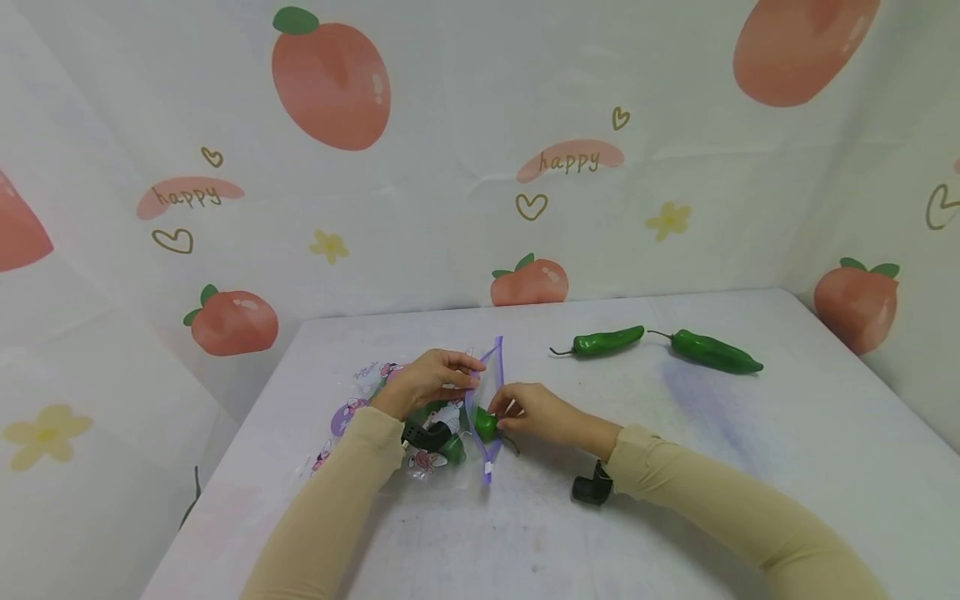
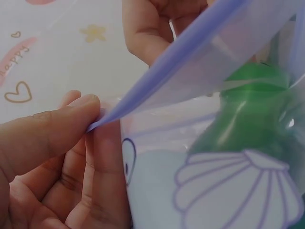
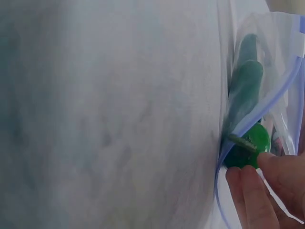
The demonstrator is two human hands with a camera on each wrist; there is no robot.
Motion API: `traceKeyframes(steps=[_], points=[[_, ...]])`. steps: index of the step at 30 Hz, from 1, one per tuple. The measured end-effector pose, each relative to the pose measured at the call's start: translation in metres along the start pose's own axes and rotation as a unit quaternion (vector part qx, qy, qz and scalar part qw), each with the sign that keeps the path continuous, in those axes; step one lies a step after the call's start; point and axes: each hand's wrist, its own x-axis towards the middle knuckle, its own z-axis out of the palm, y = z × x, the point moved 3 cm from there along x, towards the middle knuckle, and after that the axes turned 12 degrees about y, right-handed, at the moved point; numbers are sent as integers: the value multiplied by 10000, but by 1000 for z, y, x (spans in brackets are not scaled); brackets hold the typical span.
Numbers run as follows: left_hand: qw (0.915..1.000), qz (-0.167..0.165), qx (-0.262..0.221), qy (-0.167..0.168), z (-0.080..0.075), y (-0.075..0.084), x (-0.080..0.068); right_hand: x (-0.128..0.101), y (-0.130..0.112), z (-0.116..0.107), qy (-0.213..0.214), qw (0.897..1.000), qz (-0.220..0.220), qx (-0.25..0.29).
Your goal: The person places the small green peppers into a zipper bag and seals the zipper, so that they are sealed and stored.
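Observation:
My left hand (image 1: 431,382) pinches the purple zip edge of a clear printed zip bag (image 1: 500,358) between thumb and fingers, and the bag's mouth gapes to the right. In that mouth sits a green pepper (image 1: 486,423), its body inside and its stem sticking out. The right hand (image 1: 543,412) grips this pepper at the stem end, as thumb and fingertips in the right wrist view show. More green peppers (image 3: 245,90) lie within the bag, partly hidden by its print and the left hand.
Two long green peppers (image 1: 607,342) (image 1: 716,352) lie on the white table (image 1: 600,550) toward the back right. Black wrist devices (image 1: 592,487) hang under both forearms. A fruit-printed cloth (image 1: 435,208) stands behind the table.

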Motion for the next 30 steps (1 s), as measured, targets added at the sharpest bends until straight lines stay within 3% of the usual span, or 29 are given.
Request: traceKeyframes(steps=[30], points=[[10000, -47, 29, 53, 0, -2, 1, 2, -5, 5, -492, 9988, 27, 11]])
